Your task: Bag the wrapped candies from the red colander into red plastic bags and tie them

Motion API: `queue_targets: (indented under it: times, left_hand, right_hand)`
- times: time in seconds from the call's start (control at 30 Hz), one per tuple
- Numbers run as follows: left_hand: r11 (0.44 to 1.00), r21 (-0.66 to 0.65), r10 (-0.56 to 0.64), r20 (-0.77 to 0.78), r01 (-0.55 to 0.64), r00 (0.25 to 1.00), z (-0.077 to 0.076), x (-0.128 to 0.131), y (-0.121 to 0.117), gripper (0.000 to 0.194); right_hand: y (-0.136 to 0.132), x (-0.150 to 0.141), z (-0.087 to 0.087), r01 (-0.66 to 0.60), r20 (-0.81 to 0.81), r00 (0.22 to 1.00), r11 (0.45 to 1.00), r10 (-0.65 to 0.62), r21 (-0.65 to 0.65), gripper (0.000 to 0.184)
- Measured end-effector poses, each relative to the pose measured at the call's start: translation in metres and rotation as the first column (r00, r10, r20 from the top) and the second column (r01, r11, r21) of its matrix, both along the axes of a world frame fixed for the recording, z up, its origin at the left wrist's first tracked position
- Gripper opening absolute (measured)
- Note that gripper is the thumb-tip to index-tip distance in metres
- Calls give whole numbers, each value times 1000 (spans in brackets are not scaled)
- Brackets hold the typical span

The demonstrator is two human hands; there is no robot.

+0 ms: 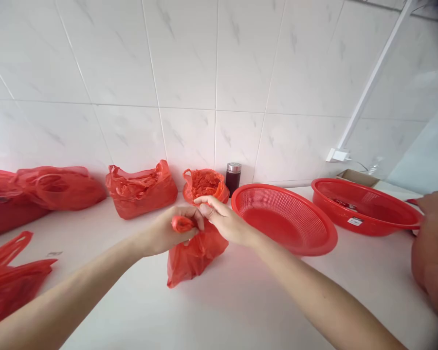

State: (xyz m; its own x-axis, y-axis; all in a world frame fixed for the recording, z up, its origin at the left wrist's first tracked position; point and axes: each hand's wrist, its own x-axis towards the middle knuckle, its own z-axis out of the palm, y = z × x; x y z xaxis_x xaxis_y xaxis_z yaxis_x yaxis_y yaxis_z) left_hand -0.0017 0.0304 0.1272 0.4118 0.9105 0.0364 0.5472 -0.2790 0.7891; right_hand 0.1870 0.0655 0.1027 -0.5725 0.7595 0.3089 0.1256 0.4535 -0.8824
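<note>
A red plastic bag [197, 255] with something inside it rests on the white table in front of me. My left hand [168, 231] is closed around its gathered neck, and a rolled end of the plastic pokes out between thumb and fingers. On the other side of the neck, my right hand [228, 223] touches the bag's upper part, close against the left fingertips. Its index finger is stretched out and its thumb stands apart, while its lower fingers are partly hidden. What the bag contains cannot be made out.
By the tiled wall stand a filled red bag [142, 192], a smaller bag [206, 184] and a dark jar [233, 179]. Red baskets [284, 218] are at right, beside another person's arm [432, 253]. More red bags [63, 187] lie at left, and a handled one [14, 282] nearer.
</note>
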Motion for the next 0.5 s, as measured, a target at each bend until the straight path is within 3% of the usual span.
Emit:
queue_targets:
  times: [0.07, 0.13, 0.2, 0.27, 0.37, 0.43, 0.5]
  left_hand:
    - [954, 274, 175, -182, -121, 968, -8, 3, 1, 20]
    - [848, 515, 313, -295, -126, 903, -18, 6, 4, 32]
    - [758, 648, 371, -323, -82, 871, -26, 8, 6, 38]
    - [714, 693, 395, -288, -95, 872, -31, 7, 9, 34]
    - [764, 623, 349, -181, -168, 920, -33, 1, 13, 23]
    - [844, 518, 249, -144, -141, 958, -31, -6, 12, 23]
    - [919, 388, 130, -134, -69, 982, -30, -15, 9, 27]
  right_hand:
    - [10, -10, -17, 10, -84, 996, 996, -18, -88, 30]
    - [15, -18, -30, -61, -236, 972, 980, 15, -188, 24]
    - [17, -23, -38, -200, -331, 938, 943, 106, -267, 17]
    - [17, -23, -42, -292, -330, 925, 909, 188, -299, 15]
    - [16, -19, -44, -196, -298, 948, 942, 111, -274, 12]
    - [12, -15, -43, 3, -260, 965, 990, -39, -140, 10]
    - [5, -12, -43, 132, -179, 976, 990, -122, 45, 13]
